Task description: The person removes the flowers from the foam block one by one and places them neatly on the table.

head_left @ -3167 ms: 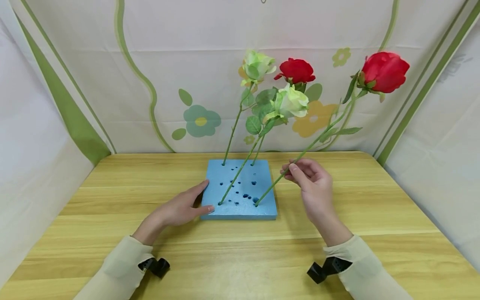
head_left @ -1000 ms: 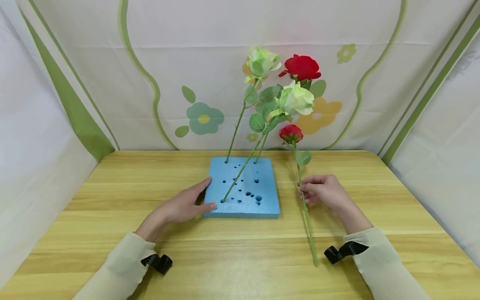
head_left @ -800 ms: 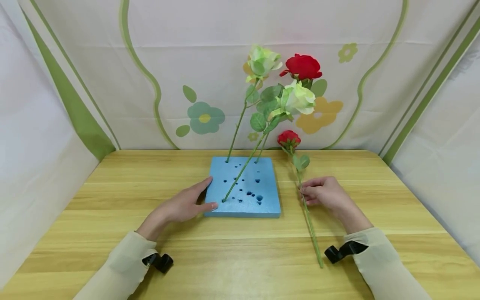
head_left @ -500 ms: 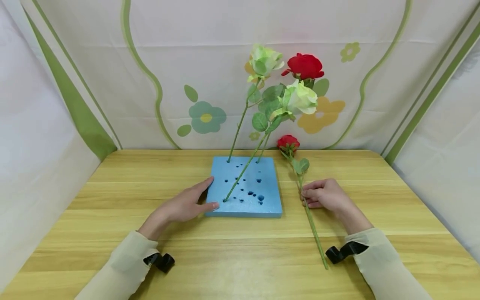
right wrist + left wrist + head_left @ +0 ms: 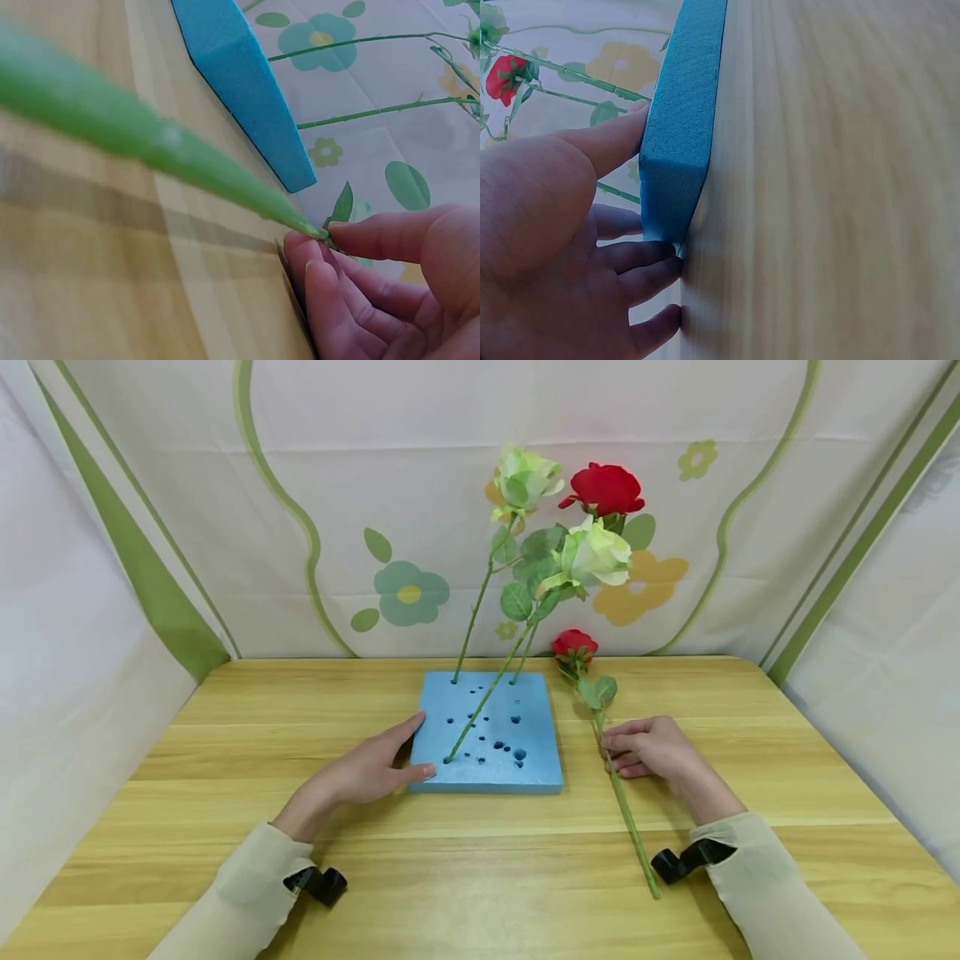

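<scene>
Nearest you, the stem end of the red rose (image 5: pixel 620 793) points to 5 o'clock, low over the surface (image 5: pixel 465 868); three seconds ago it stood in the block. Your right hand (image 5: pixel 651 750) pinches the stem partway along, thumb against fingers. Your left hand (image 5: pixel 375 770), spread and relaxed, rests on the block's 9 o'clock edge. The rose lies on the 3 o'clock side of the blue block (image 5: pixel 542 731), its long axis running away to a bloom toward 11 o'clock. Farther, two pale green roses (image 5: pixel 594 556) and a second red rose (image 5: pixel 606 489) lean toward 1 o'clock.
</scene>
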`<state>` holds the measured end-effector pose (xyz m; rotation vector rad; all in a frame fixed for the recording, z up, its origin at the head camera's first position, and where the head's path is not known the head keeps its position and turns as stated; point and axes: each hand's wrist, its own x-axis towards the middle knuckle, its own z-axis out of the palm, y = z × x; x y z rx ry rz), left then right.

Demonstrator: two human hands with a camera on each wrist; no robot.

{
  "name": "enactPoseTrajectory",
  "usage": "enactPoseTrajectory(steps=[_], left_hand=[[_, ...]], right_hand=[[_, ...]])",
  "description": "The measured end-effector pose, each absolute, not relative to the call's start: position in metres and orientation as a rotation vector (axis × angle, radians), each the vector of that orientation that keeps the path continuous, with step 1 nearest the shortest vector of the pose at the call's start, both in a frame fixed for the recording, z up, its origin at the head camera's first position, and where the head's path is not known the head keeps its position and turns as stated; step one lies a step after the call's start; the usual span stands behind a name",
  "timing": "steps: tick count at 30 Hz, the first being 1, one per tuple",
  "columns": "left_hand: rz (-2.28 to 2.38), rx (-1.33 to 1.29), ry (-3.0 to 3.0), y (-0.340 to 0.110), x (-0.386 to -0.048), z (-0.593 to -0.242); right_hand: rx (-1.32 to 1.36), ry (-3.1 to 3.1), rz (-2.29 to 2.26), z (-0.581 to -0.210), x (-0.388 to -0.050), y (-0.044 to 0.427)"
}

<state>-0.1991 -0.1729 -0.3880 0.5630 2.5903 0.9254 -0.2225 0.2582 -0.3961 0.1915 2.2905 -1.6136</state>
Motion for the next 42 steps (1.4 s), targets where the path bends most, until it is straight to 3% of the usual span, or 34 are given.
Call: enactPoseTrajectory(steps=[42], left_hand=[[0.938, 0.531, 2.575, -0.174, -0.199, -0.388]], right_hand=[[0.063, 2.347, -1.772, -0.385, -0.221, 0.258]])
